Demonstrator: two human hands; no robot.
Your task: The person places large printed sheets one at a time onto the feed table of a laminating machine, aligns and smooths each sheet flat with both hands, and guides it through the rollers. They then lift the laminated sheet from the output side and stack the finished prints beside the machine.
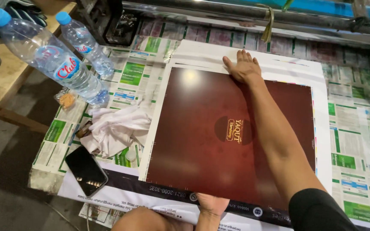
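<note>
A large glossy dark-red printed sheet (202,128) with a small gold emblem lies on top of a stack of white-bordered sheets (322,128). My right hand (244,66) rests flat, palm down, on the far edge of the red sheet, with the arm stretched across it. At the near edge, my left hand (210,203) grips the sheet's border; its fingers are hidden beneath the paper.
Newspapers (356,124) cover the table. To the left of the sheets are two clear water bottles with blue caps (61,64) (84,42), a crumpled white cloth (116,128), a black phone (85,170) and a small plastic packet (67,100). A wooden bench (5,81) stands far left. A metal rail (253,17) runs along the back.
</note>
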